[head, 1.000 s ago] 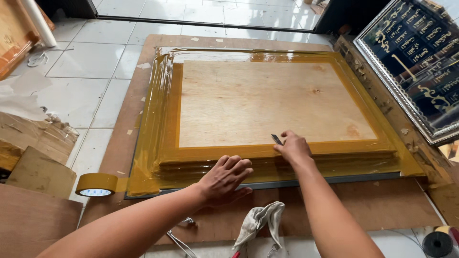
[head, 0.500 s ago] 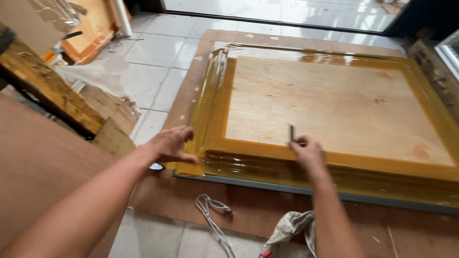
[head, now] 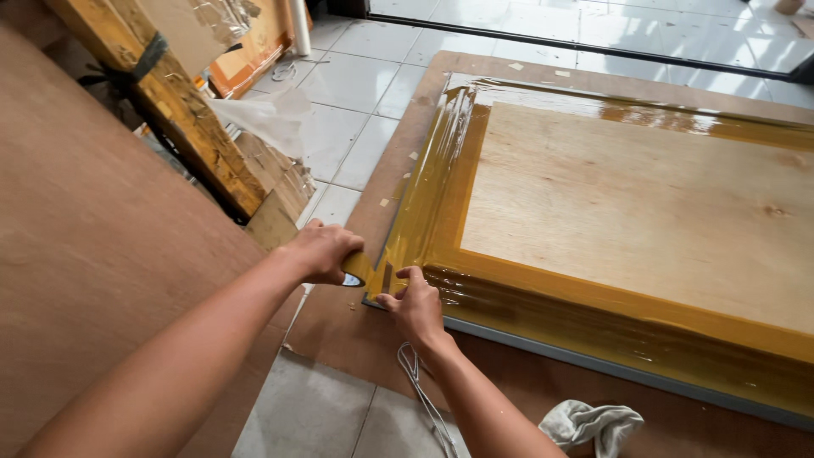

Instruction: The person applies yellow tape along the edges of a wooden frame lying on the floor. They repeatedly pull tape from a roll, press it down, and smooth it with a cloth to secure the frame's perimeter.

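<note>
Tape roll (head: 349, 273) sits at centre-left of the head view, mostly hidden under the left hand (head: 322, 252), whose fingers are curled shut around it. Right hand (head: 415, 305) presses the tape strip (head: 379, 273) onto the near-left corner of the wrapped panel (head: 627, 220), fingers bent, holding nothing (best to keep tension low and rub outward so no bubbles form). Panel lies on a brown board (head: 356, 339) over white tiled floor (head: 356, 136). Grey rag (head: 593, 421) bottom right, timber offcuts (head: 182, 110) upper left.

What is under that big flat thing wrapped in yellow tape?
Under the taped panel lies a brown board on the tiled floor. The floor beneath the board is covered.
</note>
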